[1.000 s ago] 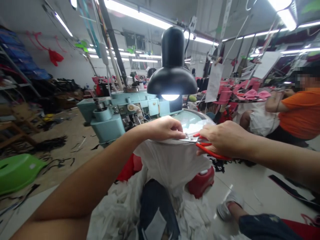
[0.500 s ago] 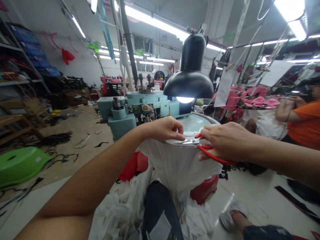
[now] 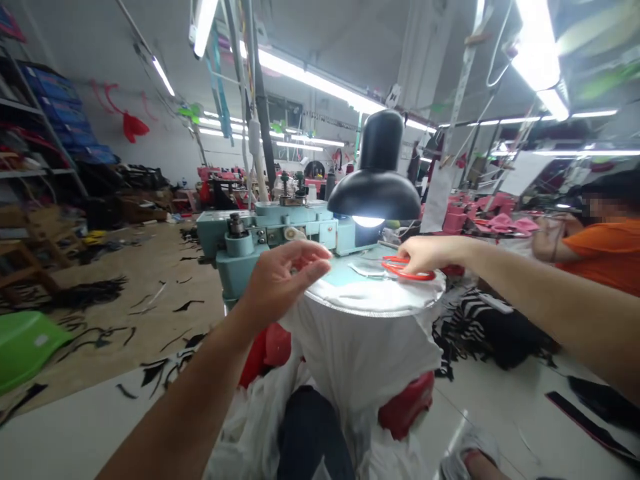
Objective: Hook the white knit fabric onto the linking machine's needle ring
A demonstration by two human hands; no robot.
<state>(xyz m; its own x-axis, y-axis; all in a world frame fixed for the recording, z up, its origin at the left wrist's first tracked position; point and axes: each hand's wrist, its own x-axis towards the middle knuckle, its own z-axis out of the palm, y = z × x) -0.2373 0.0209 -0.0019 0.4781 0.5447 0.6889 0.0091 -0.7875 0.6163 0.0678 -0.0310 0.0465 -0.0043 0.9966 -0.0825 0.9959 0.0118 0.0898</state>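
1. Our left hand [image 3: 287, 275] is raised near the left end of the soft white cloth [image 3: 370, 353], its fingers half curled and a narrow gap between thumb and fingertips; we see nothing held in it.
2. Our right hand [image 3: 427, 252] is closed around the metal scissors with bright red loop handles [image 3: 407, 274]; we cannot make out their blades clearly.
3. Those scissors are at the right side of the smooth pale-teal work plate [image 3: 345, 272], though we cannot tell whether they rest on it.
4. The white cloth covers the plate's curved front, along a finely toothed metal rim [image 3: 380, 314], and hangs toward our lap.
5. Above, we have a glossy black bell-shaped lamp [image 3: 375, 193], lit, with a teal metal machine [image 3: 243, 267] behind our left hand.
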